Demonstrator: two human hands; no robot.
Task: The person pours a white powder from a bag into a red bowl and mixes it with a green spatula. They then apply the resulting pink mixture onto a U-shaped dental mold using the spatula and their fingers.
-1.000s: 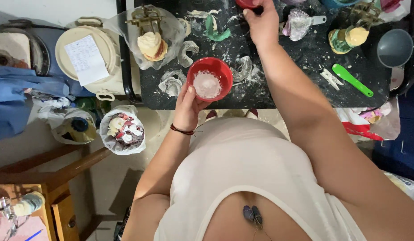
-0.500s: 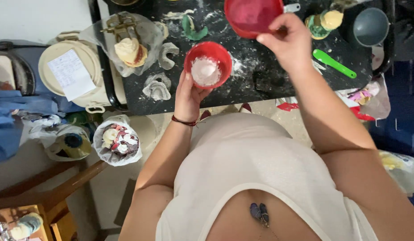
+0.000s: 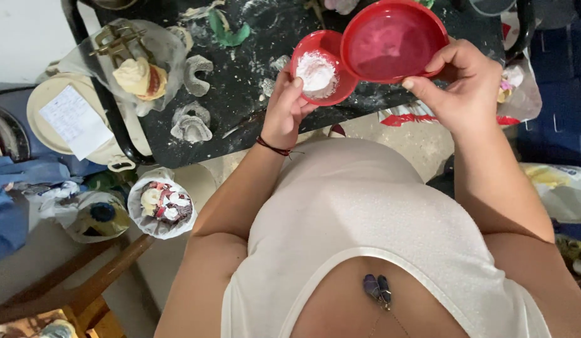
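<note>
- the left hand is closed around the small red bowl, fingers cupped under its near side, holding it just above the near edge of the black worktop.
- a mound of white powder sits in the bottom of that small bowl.
- the right hand grips the larger red bowl, thumb over the near rim and fingers curled beneath; it is tilted toward the small bowl, and the two rims overlap or touch.
- the inside of the larger bowl shows a pale wet-looking film; whether any liquid is running out cannot be told.
- judged from the tilt, the step in hand looks like pouring from the larger bowl into the powder.
- the next move seems to call for a slow, steady tip with the small bowl held level, so the powder neither spills nor floods.
- on the worktop lie white plaster dental casts, and a green spatula-like tool sits farther back.
- a bag-covered dental model on a metal frame stands at the worktop's left end.
</note>
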